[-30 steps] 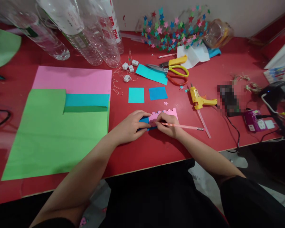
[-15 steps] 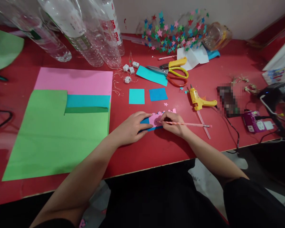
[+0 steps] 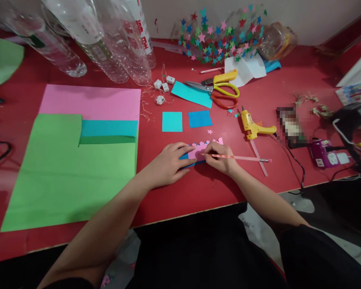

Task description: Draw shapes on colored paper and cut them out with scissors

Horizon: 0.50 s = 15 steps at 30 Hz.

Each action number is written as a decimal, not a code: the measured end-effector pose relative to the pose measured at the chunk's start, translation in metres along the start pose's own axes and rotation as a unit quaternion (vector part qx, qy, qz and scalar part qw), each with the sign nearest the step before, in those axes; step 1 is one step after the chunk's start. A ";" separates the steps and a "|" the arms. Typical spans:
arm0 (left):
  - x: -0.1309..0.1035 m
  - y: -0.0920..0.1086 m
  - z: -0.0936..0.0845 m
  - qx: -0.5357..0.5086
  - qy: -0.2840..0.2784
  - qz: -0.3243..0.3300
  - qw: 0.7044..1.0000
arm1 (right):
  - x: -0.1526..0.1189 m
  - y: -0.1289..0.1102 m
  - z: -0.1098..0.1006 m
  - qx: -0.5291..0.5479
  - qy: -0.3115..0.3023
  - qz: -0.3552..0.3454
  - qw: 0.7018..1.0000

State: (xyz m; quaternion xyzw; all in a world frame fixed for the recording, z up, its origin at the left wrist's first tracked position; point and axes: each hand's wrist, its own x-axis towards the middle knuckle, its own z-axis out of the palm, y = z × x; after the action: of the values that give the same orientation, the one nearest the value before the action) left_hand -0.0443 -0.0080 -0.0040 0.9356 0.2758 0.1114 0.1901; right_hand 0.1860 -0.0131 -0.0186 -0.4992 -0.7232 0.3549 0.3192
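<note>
My right hand (image 3: 220, 157) pinches a pink pencil (image 3: 243, 157), its tip on a strip of pink paper (image 3: 195, 153) with a cut, scalloped far edge. Under that strip lies a blue paper piece (image 3: 183, 157), showing at its left and near side. My left hand (image 3: 170, 163) rests with fingers spread, fingertips pressing the left end of both papers against the table. Just beyond the strip is a small pink star (image 3: 209, 131). A turquoise square (image 3: 172, 121) and a blue rectangle (image 3: 200, 119) lie farther back.
Scissors (image 3: 219, 94) and a yellow cutter (image 3: 225, 76) lie behind the papers. To the right is a yellow glue gun (image 3: 252, 124). Large green paper (image 3: 69, 180) covers the left side. Plastic bottles (image 3: 120, 52) and a star-covered bottle (image 3: 219, 40) line the back.
My left fingers have shifted slightly and spread over the strip's left end. The pencil stays on the pink paper in my right hand, with its angle a little changed.
</note>
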 end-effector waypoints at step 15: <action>0.000 0.000 0.001 -0.010 0.009 -0.004 1.000 | 0.003 0.000 -0.004 0.008 -0.024 0.001 1.000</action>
State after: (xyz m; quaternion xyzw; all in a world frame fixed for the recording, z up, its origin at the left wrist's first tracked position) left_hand -0.0444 -0.0083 -0.0050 0.9314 0.2802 0.1219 0.1976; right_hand 0.1882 -0.0096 -0.0164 -0.4889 -0.7270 0.3730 0.3055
